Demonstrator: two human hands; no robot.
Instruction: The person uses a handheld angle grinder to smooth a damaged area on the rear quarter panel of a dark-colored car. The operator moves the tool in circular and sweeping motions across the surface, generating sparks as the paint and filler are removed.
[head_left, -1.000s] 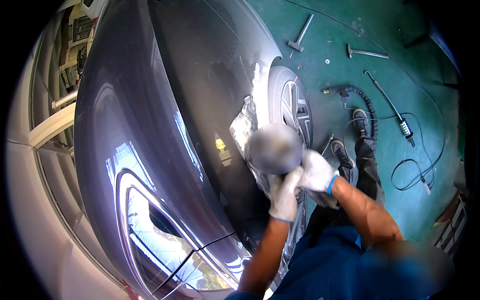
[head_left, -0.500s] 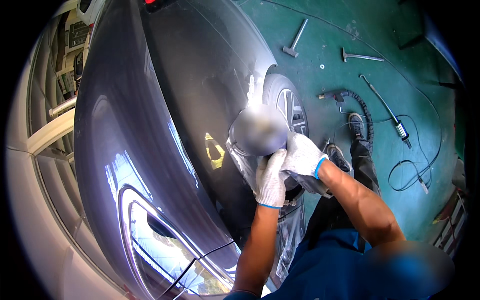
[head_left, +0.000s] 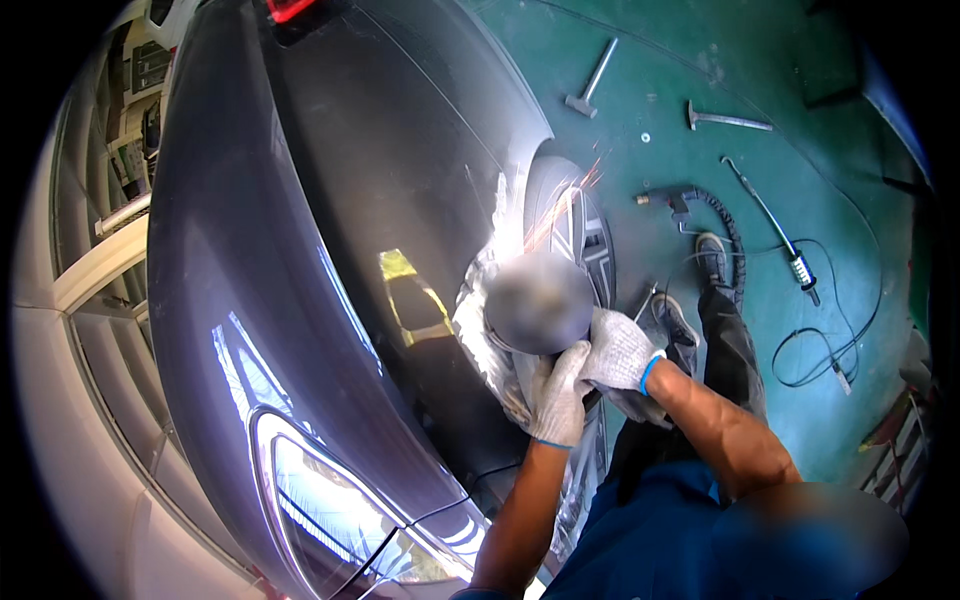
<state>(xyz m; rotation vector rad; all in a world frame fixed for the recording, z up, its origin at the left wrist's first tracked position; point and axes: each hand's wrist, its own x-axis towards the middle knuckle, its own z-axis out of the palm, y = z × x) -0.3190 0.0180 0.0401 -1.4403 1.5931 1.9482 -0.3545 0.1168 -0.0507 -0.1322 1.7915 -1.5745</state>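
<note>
Both my hands wear white knitted gloves with blue cuffs and close around a grinder (head_left: 540, 302), whose round head is blurred. My left hand (head_left: 560, 400) wraps its near side; my right hand (head_left: 618, 352) grips to the right of it, and most of the grinder's body is hidden beneath them. The head is at the wheel arch of a dark grey car (head_left: 370, 150), over a band of bare, whitish metal (head_left: 475, 355). Orange sparks (head_left: 565, 210) fly away from it, across the wheel (head_left: 592, 245).
On the green floor (head_left: 690, 60) lie two hammers (head_left: 598, 80) (head_left: 730, 121), a slide puller (head_left: 775, 220) with a cable, and a gun-like tool (head_left: 678, 200) on a black hose. My shoes (head_left: 676, 320) are beside the wheel. Clear plastic sheeting (head_left: 585, 490) hangs on the car's near side.
The grinder and both hands have shifted slightly toward me and to the right along the arch. Sparks now show, and more of the bare metal band is visible.
</note>
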